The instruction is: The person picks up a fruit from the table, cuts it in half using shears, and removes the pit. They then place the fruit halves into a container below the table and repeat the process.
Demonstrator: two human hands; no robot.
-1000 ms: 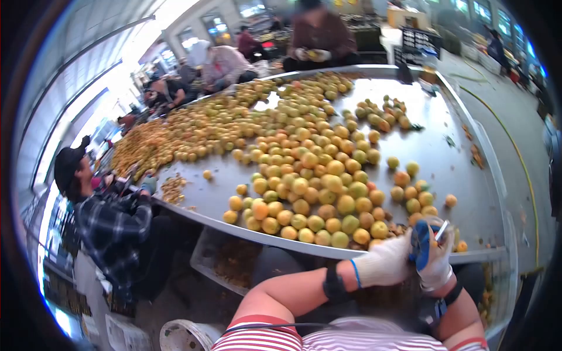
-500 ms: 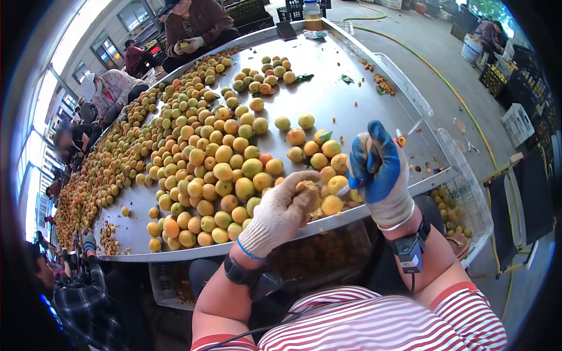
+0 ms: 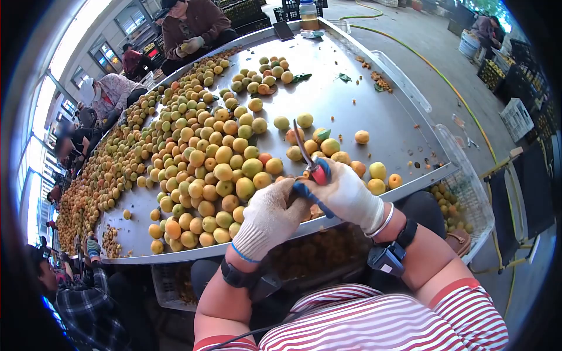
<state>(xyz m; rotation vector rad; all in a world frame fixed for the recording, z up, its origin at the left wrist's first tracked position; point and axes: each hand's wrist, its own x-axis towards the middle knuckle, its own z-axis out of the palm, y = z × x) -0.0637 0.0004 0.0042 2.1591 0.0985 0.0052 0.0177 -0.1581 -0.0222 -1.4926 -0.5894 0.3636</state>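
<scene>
In the head view, my left hand [image 3: 270, 213], in a white knit glove, is closed over the table's near edge. Its fingertips meet my right hand, and whatever they hold is hidden. My right hand [image 3: 351, 196] wears a white glove with blue on the fingers. It grips a red-handled tool with a thin curved blade [image 3: 303, 143], which points up and away from me. Yellow-orange fruits like apricots [image 3: 222, 171] lie close around both hands, some of them partly behind my fingers.
The metal table [image 3: 374, 111] bears a long heap of fruit, leaves and scraps. A phone [image 3: 283, 31] and a jar [image 3: 308, 14] stand at its far end. Clear crates [image 3: 477, 205] with fruit are below the near edge. Several other people sit along the left side.
My right hand has come down and left from its raised position to meet my left hand. The curved blade now points up and left. My left hand has shifted slightly toward me.
</scene>
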